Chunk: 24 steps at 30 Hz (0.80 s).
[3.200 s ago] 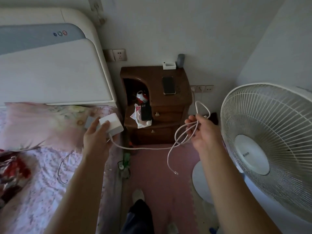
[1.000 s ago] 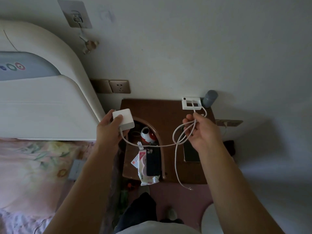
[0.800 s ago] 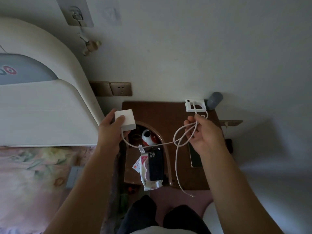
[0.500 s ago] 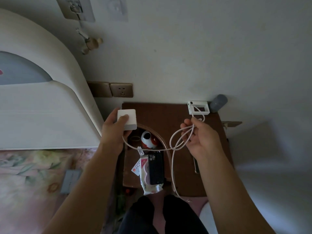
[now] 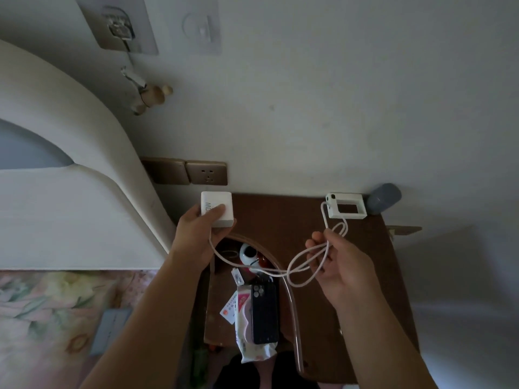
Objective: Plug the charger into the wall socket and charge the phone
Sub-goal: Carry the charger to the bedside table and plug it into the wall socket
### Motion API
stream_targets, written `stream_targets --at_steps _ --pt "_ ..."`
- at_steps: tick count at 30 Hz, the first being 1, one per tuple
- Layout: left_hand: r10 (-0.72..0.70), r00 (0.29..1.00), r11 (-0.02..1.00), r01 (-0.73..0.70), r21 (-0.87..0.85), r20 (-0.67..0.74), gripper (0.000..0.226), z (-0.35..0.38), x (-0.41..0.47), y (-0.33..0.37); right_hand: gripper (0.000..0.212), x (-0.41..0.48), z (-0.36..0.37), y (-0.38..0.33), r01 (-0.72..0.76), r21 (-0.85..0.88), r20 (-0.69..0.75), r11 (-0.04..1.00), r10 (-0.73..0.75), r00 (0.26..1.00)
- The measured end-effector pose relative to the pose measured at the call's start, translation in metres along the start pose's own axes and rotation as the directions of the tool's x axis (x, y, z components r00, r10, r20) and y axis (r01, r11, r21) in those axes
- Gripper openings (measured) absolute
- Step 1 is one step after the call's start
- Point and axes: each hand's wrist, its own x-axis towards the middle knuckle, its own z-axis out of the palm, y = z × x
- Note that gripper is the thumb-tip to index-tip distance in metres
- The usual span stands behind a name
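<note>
1. Your left hand (image 5: 196,234) grips the white square charger brick (image 5: 216,209), thumb across its printed face, the brick's far end turned toward the wall. That suits a straight push in, I judge. Prongs are hidden, so I cannot tell how they face.
2. The brick sits just below the brass-coloured wall socket plate (image 5: 207,173), near it, not touching. Not yet plugged.
3. Your right hand (image 5: 341,272) is loosely closed on a bundle of thin white cable loops (image 5: 314,261). Holding the slack up likely keeps it from snagging the dark brown wooden nightstand (image 5: 365,262) while the other hand aims.
4. The cable runs from the brick's near end, dips across the nightstand's arched opening, then joins the loops. Its free end is not clearly visible.
5. A black phone with a camera cluster (image 5: 264,313) lies on a white wet-wipe pack (image 5: 244,327) at the nightstand's lower ledge, near your hands. Whether this is the one to charge, I cannot tell.
6. A small white rectangular frame-like holder (image 5: 346,206) and a grey rounded object (image 5: 383,198) sit at the top's far edge against the wall, well clear of the socket.
7. Stage: early, plug-in step.
</note>
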Motion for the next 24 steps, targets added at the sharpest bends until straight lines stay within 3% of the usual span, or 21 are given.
stream_targets --at_steps 6,12,15,24 --pt "-0.026 0.999 0.998 0.028 -0.063 0.02 0.042 -0.001 0.021 0.006 0.021 0.012 0.003 0.0 -0.006 -0.011 0.002 1.0 0.006 1.0" --pt "-0.072 0.997 0.988 0.068 -0.139 -0.023 0.036 0.002 0.029 0.014 0.022 0.019 0.009 0.0 -0.018 -0.016 0.001 1.0 0.018 1.0" --pt "-0.008 0.998 0.999 0.006 -0.033 -0.064 0.026 0.005 0.034 0.016 0.023 0.023 0.012 -0.001 -0.019 -0.021 -0.003 1.0 0.019 1.0" --pt "0.127 0.986 0.964 -0.096 0.248 -0.11 0.043 0.007 0.051 0.015 0.02 0.03 0.019 -0.004 -0.025 -0.047 -0.007 0.999 0.024 1.0"
